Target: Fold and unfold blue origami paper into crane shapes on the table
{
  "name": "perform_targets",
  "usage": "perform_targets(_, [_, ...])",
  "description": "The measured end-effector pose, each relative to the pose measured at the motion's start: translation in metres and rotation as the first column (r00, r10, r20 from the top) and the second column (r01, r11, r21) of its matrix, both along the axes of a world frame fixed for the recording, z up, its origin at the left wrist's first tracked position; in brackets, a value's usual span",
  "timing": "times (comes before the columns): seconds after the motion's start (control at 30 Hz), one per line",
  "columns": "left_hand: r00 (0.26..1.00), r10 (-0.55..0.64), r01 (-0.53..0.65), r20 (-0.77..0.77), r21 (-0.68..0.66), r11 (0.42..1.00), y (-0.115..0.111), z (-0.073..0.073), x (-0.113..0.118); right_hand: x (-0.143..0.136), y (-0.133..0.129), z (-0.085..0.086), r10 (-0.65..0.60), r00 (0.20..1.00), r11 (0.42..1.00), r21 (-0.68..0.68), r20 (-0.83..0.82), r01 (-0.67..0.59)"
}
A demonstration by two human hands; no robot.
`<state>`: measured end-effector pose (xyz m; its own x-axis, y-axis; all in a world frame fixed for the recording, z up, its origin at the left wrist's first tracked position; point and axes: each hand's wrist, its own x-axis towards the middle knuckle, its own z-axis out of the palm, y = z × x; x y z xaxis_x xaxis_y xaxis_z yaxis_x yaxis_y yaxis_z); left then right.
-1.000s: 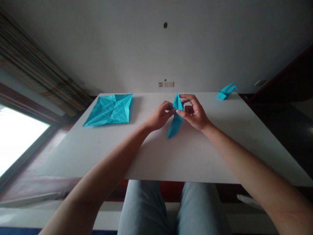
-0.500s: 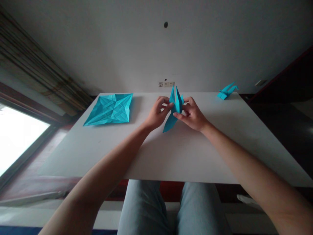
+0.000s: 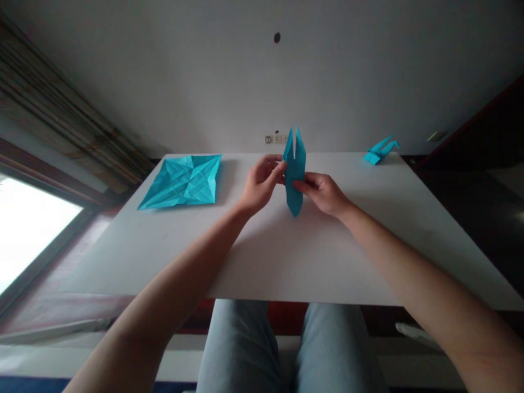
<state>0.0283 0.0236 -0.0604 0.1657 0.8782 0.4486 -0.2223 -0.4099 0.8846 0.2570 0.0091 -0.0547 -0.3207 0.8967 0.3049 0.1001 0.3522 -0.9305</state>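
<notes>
A narrow folded piece of blue origami paper (image 3: 295, 174) is held upright above the table, with two slim points at the top and one blunt point below. My left hand (image 3: 264, 179) pinches its left edge, thumb in front and fingers partly hidden behind. Lower down on the right edge, my right hand (image 3: 325, 192) grips it between thumb and fingers. The fingertips behind the paper are hidden.
A creased blue paper sheet (image 3: 180, 183) lies on the white table (image 3: 286, 262) at the left. A finished blue paper crane (image 3: 379, 153) sits at the far right corner. Wall sockets (image 3: 276, 140) are behind the table.
The folded paper has turned from a slant to upright and its flaps now lie flatter together. My right hand has shifted slightly lower on it.
</notes>
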Motion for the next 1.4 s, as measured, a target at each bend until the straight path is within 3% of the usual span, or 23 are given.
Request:
perform_targets(0.2, [0.99, -0.14, 0.135, -0.021, -0.155, 0.979, -0.012, 0.012, 0.002, -0.007, 0.0, 0.004, -0.017, 0.978, 0.997, -0.08, -0.208, 0.001])
perform_targets(0.47, [0.98, -0.197, 0.193, 0.001, -0.198, 0.961, -0.015, 0.012, 0.002, -0.004, -0.008, 0.012, -0.019, 0.991, 0.999, -0.033, -0.136, 0.015])
perform_targets(0.6, [0.987, -0.159, 0.153, -0.02, -0.178, 0.972, -0.015, 0.014, 0.003, -0.003, -0.012, 0.013, 0.061, 0.994, 0.998, -0.03, -0.09, -0.064])
perform_targets(0.7, [0.979, -0.201, 0.194, -0.034, -0.144, 0.97, -0.014, 0.014, 0.005, -0.002, -0.013, 0.013, 0.087, 0.993, 0.995, -0.05, -0.079, -0.091])
perform_targets(0.8, [0.974, -0.225, 0.219, -0.037, -0.123, 0.968, -0.013, 0.012, 0.006, -0.002, -0.013, 0.014, 0.038, 0.998, 0.997, -0.061, -0.055, -0.042])
perform_targets(1.0, [0.996, -0.079, 0.074, -0.048, -0.101, 0.992, -0.011, 0.009, 0.004, -0.002, -0.007, 0.008, -0.075, 0.994, 0.997, 0.022, -0.078, 0.077])
perform_targets(1.13, [0.995, -0.102, 0.098, -0.025, -0.134, 0.986, -0.01, 0.007, 0.003, -0.001, -0.002, 0.004, -0.184, 0.979, 0.979, 0.072, -0.088, 0.19])
perform_targets(1.4, [0.993, -0.108, 0.104, -0.053, -0.074, 0.992, -0.012, 0.007, 0.004, -0.005, -0.012, 0.017, -0.269, 0.957, 0.953, 0.114, -0.106, 0.28])
